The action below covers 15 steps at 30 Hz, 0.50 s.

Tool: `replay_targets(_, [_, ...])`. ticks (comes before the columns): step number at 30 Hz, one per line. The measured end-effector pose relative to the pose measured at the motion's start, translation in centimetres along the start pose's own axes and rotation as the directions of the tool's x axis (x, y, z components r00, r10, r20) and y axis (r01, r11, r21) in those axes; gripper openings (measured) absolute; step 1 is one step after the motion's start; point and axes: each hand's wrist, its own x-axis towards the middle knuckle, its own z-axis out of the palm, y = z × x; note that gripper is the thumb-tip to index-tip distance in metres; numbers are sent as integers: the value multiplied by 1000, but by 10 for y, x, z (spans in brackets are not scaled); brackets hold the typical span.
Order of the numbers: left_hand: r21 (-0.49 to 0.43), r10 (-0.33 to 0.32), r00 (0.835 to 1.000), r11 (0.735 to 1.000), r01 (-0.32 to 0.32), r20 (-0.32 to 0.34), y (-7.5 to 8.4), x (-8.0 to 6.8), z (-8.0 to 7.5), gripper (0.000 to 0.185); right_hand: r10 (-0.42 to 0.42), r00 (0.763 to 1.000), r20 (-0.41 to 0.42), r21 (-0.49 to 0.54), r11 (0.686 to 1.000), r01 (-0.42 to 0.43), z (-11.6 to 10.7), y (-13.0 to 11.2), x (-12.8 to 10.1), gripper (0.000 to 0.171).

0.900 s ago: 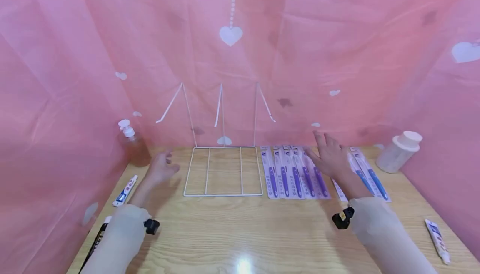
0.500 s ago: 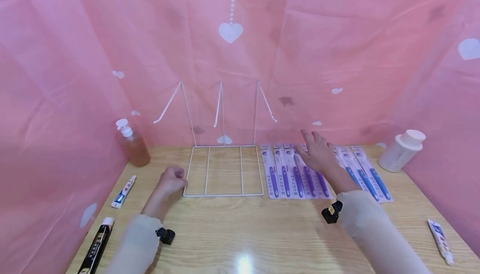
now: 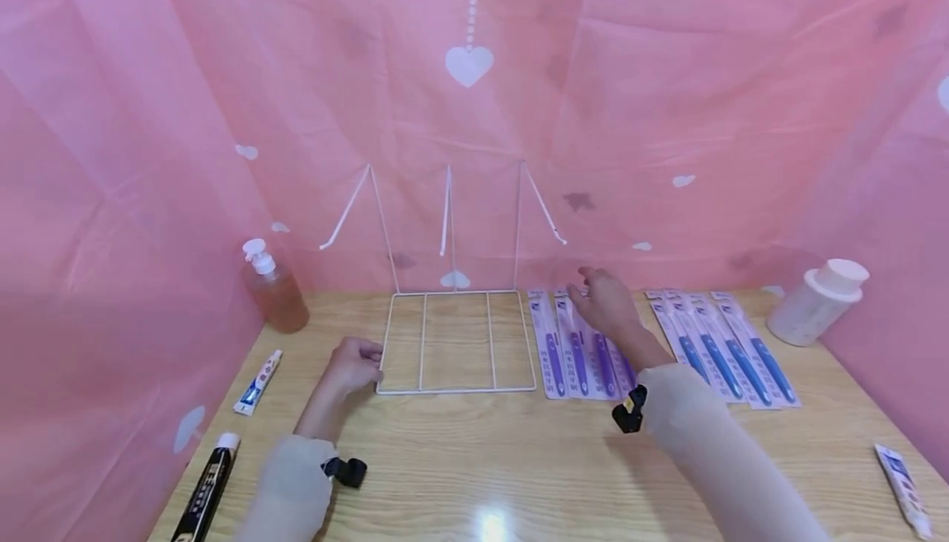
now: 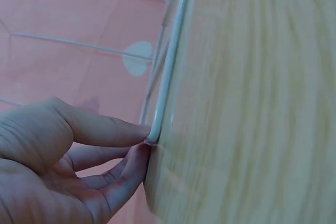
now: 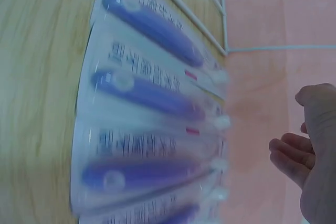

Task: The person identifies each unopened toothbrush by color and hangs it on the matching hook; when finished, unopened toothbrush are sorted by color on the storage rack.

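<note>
A white wire rack [image 3: 455, 392] stands at the back of the table, its upright wires topped by three slanting prongs. My left hand [image 3: 354, 365] is at its front left corner; in the left wrist view the thumb and index finger pinch the end of the white wire [image 4: 170, 66]. Over the purple toothbrushes [image 3: 553, 363], packed in flat clear sleeves right of the rack, hovers my right hand [image 3: 610, 307]. Its fingers are loosely bent with nothing between them, as the right wrist view shows. That hand and forearm hide part of the row.
Several packed blue toothbrushes [image 3: 741, 373] lie further right, before a white bottle [image 3: 815, 307]. At the left are an amber pump bottle [image 3: 278, 299], a small toothpaste tube [image 3: 258, 383] and a black tube [image 3: 208, 488]. Another toothpaste tube [image 3: 903, 488] lies at the right edge.
My left hand has come right and taken hold of the rack's front corner. My right hand has moved left over the purple toothbrushes, uncovering the blue ones. The head view has shifted slightly.
</note>
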Motion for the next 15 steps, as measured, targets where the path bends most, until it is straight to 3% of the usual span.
replay_targets(9, [52, 66, 998, 996, -67, 16, -3, -11, 1, 46, 32, 995, 94, 48, 998, -36, 28, -10, 13, 44])
replay_targets(15, [38, 50, 998, 998, -51, 24, 1, -11, 6, 47, 99, 982, 163, 41, 993, -107, 39, -6, 18, 41])
